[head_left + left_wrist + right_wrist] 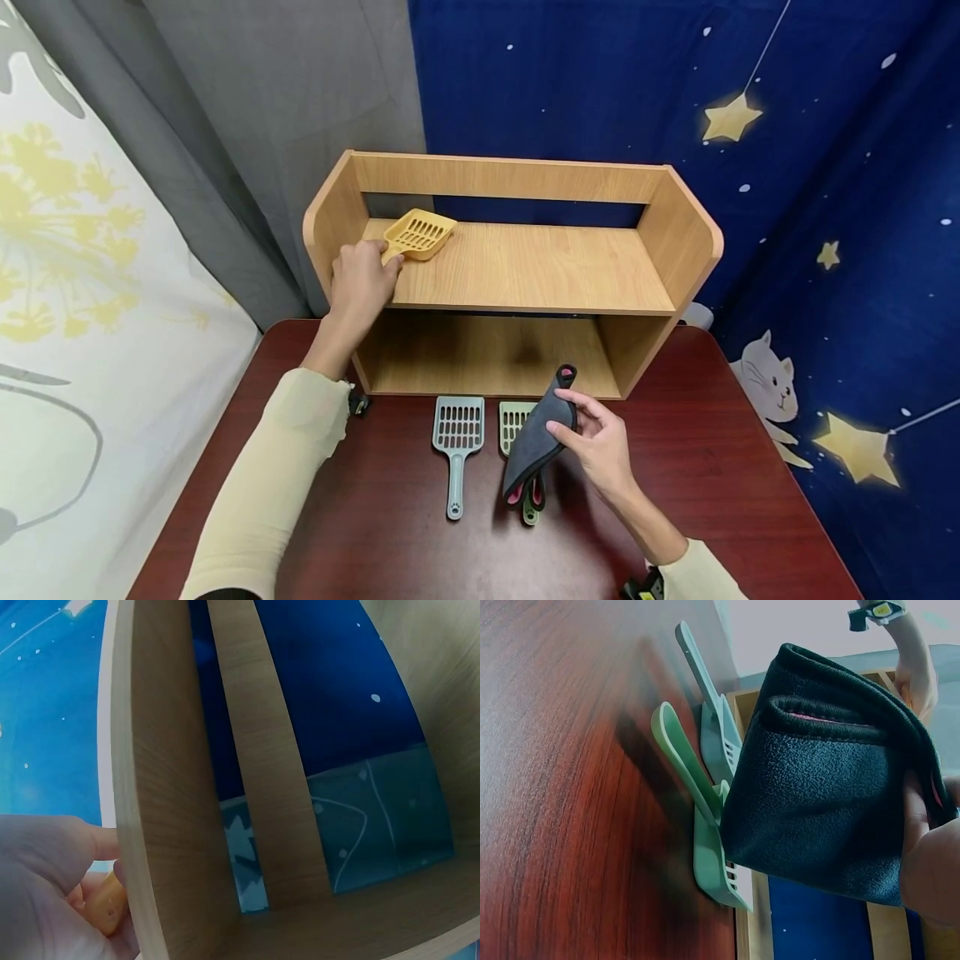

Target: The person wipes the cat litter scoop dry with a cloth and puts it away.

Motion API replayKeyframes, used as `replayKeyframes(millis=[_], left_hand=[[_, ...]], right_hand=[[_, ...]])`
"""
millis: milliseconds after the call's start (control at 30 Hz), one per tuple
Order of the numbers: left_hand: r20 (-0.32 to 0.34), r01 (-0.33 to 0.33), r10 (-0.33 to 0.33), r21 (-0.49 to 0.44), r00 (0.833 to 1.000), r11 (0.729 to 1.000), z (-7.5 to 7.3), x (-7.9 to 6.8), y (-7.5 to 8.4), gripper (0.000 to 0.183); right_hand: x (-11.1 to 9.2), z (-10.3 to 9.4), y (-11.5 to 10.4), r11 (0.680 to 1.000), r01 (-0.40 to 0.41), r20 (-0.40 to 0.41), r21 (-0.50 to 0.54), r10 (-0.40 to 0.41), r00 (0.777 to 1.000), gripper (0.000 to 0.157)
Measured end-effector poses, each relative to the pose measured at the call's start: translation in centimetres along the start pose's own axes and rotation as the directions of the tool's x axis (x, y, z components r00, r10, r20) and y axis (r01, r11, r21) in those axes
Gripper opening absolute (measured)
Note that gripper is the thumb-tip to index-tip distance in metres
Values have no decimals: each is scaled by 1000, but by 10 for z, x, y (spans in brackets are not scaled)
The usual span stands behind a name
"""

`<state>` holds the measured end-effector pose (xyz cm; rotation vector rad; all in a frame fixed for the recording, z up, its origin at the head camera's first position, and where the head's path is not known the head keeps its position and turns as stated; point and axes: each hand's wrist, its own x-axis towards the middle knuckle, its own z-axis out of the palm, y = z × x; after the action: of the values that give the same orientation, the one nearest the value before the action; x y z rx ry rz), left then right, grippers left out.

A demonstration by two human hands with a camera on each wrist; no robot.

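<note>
My left hand grips the handle of a yellow slotted litter scoop at the left end of the wooden shelf's upper board. In the left wrist view only the orange-yellow handle end shows, between the fingers. A folded dark grey cloth with black edging and pink inside is pinched by my right hand, thumb on the near face. It hangs above the table and partly covers a green litter scoop. Left of that lies a grey-blue litter scoop, handle toward me.
The two-tier wooden shelf stands at the back of the dark red table, side panels rising at both ends. Behind it hang a grey curtain and a blue starry curtain. White patterned fabric hangs at the left.
</note>
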<state>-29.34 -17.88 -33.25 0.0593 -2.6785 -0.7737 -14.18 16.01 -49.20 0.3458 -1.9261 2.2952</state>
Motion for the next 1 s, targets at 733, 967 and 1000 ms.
replayKeyframes(millis=[733,967,1000], left_hand=[[39,43,-42,-12,998,999,5,0,9,51],[71,30,-30,-4,997,1000,3,-4,14,46],[73,26,-26,-3,997,1000,3,-5,14,45]], right_hand=[[5,5,-2,1000,6,9,-11,-6,1000,51],[11,0,-7,999,31,82,-22,-29,996,51],[12,-1,-8,999,35,96,-27,-33,995,51]])
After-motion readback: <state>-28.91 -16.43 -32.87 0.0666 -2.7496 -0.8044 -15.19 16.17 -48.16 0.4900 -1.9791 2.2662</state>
